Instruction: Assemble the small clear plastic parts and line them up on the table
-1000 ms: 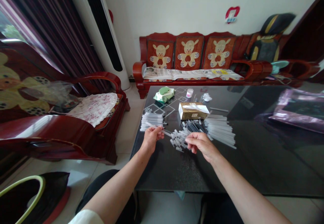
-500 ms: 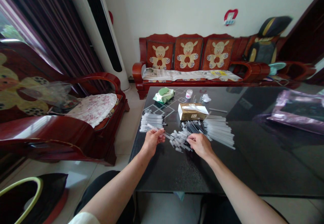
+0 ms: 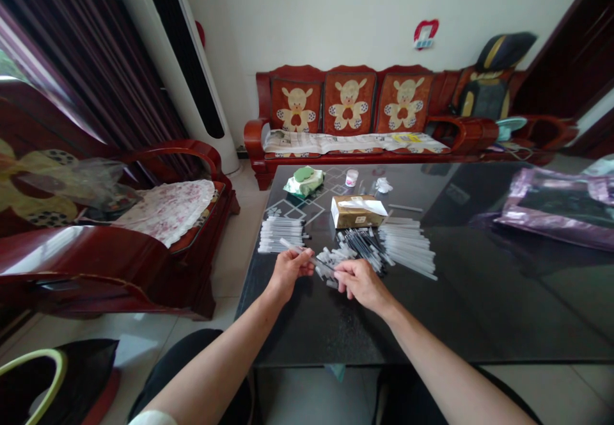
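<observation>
Head view: dark glossy bench (image 3: 472,303) carries the lot. Purple bag (image 3: 556,207) sits well right of the gold tissue box (image 3: 357,218); that box is my reference. Fan of clear tubes (image 3: 407,246): just right of box, spreading toward its near side. Row of tubes (image 3: 282,233), dark tips pointing right: left of box. Right hand (image 3: 359,279): near side, straight out from box. Left hand (image 3: 288,271): near side, off left of box. Black rods (image 3: 367,249): just on box's near side. Short white pieces (image 3: 336,255): near-left of box, partly behind right hand.

Slim tube (image 3: 322,263): near-left of box, bridging both hands. Long axis slants, left end farther out, right end closer to me-side edge. Left hand's grip pinches it around mid-length. Right hand's grip is pinched at its right end; can't make out whether a short piece is in there too. Right hand nearer box.
</observation>
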`<state>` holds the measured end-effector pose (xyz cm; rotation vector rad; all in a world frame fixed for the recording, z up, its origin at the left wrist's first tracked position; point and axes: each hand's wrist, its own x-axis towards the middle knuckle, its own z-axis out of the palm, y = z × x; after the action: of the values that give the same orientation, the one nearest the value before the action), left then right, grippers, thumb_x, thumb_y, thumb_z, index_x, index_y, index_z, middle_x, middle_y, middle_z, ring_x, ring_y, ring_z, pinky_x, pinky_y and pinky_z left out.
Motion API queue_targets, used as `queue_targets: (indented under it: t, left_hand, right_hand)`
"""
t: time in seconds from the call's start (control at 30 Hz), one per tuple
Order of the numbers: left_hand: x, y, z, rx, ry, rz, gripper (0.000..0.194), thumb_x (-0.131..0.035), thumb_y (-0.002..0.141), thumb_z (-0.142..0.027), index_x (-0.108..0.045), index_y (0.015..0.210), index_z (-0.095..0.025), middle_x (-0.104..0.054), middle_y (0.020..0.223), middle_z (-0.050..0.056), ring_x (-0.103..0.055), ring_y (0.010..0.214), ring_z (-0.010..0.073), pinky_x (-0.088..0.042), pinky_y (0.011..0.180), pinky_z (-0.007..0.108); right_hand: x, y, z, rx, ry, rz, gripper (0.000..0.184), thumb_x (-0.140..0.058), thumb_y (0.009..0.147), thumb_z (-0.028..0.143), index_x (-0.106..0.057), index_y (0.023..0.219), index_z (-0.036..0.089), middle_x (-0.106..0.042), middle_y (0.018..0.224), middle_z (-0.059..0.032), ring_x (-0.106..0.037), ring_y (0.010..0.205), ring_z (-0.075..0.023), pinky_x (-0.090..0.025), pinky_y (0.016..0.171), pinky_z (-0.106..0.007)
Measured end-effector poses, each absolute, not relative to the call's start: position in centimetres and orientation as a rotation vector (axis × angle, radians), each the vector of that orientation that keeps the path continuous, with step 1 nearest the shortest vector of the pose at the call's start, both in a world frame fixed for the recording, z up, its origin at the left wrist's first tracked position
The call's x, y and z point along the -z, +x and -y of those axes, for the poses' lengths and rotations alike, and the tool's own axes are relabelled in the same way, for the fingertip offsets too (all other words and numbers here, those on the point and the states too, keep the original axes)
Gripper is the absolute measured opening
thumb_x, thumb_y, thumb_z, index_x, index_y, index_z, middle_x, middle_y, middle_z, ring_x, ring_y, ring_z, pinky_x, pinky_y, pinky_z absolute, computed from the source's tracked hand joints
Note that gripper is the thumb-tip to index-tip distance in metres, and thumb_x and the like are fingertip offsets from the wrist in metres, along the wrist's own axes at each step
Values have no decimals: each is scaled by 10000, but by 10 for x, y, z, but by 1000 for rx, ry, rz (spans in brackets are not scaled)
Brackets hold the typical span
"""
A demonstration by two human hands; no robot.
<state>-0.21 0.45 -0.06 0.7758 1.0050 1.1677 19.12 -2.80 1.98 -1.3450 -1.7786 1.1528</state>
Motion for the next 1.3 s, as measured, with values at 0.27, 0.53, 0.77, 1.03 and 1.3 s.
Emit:
queue_targets:
  t: [0.27, 0.53, 0.77, 1.03, 1.3]
  left_hand:
    - [0, -6, -7, -1173, 754, -1011, 467, -801, 645, -234, -551, 1024, -122, -650, 648, 13, -583, 496, 96, -512, 482, 211]
    - [-4, -3, 0, -1069, 851, -956, 480, -800, 646, -238, -560, 1045, -121, -692, 736, 60, -622, 558, 115, -534, 537, 229]
    - [-4, -3, 2, -1041, 856, -907, 430, -763, 706, -360, -591, 1017, -119, -706, 763, 84, -640, 575, 127, -539, 557, 238]
    - [-3, -3, 1, -992, 898, -858, 368, -748, 727, -417, -611, 875, -110, -715, 804, 105, -637, 585, 112, -537, 571, 221]
    - [-4, 4, 6, -901, 958, -735, 398, -758, 719, -424, -619, 912, -104, -703, 818, 91, -647, 612, 118, -533, 587, 219]
  right_hand:
    - [-15, 227, 16, -928, -1570, 1728, 278, -467, 849, 356, -662, 753, 183, -621, 513, 4, -499, 367, -115, -362, 428, -229]
    - [-13, 269, 4, -300, -2028, 1839, 252, -470, 827, 256, -664, 678, 196, -659, 574, -41, -576, 549, -149, -316, 529, -239]
    - [-6, 262, 1, -135, -2170, 1949, 267, -459, 859, 265, -674, 715, 201, -705, 738, -84, -631, 699, -191, -280, 540, -261]
    - [-12, 253, 0, -140, -2112, 1929, 248, -483, 873, 338, -686, 836, 199, -715, 778, -104, -650, 736, -226, -317, 556, -272]
    - [-14, 207, 27, -1132, -1344, 1895, 339, -493, 878, 433, -643, 719, 174, -645, 590, -19, -550, 443, -113, -385, 450, -219]
